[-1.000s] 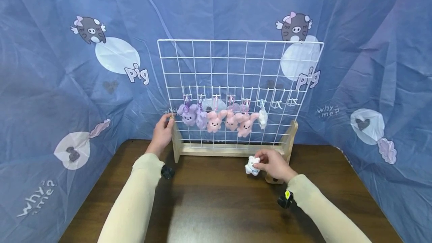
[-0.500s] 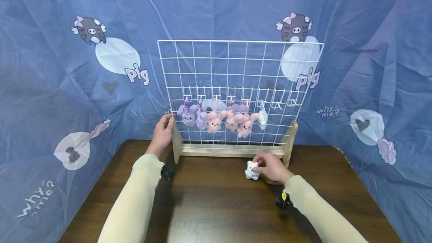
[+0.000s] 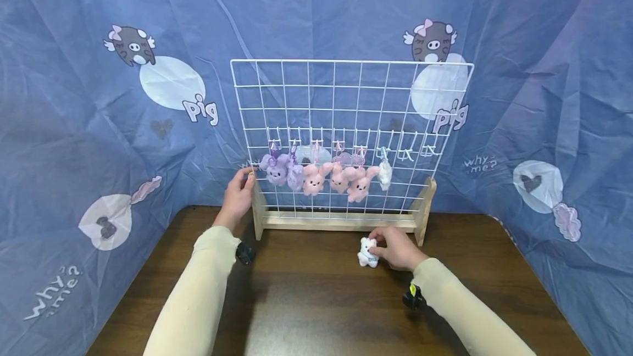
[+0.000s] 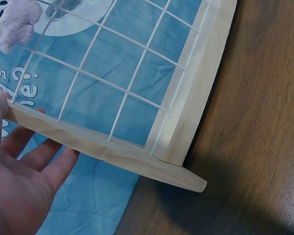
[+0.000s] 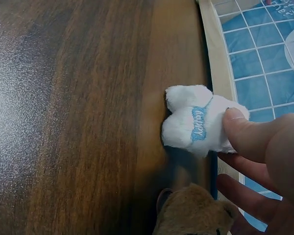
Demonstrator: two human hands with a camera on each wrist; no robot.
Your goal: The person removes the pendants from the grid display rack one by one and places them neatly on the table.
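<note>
My right hand (image 3: 399,250) pinches a small white plush bear (image 3: 367,253) just above the table, in front of the rack's right end. In the right wrist view the thumb presses the bear's upper body, and its blue lettered patch (image 5: 198,123) shows. Below it sits a brown plush (image 5: 193,214), hidden behind the hand in the head view. My left hand (image 3: 237,198) grips the wooden side post (image 4: 103,147) of the white wire grid rack (image 3: 321,98), thumb in front and fingers behind.
Purple plushes (image 3: 276,170), pink plushes (image 3: 361,184) and one white plush (image 3: 385,173) hang from hooks across the grid. Bare hooks (image 3: 428,150) stick out at the right. The rack stands on a dark wooden table (image 3: 306,301) before a blue printed cloth (image 3: 346,10).
My right hand has brought the white bear slightly lower and nearer to me. The brown plush has gone out of sight behind the hand in the head view. My left hand stays put.
</note>
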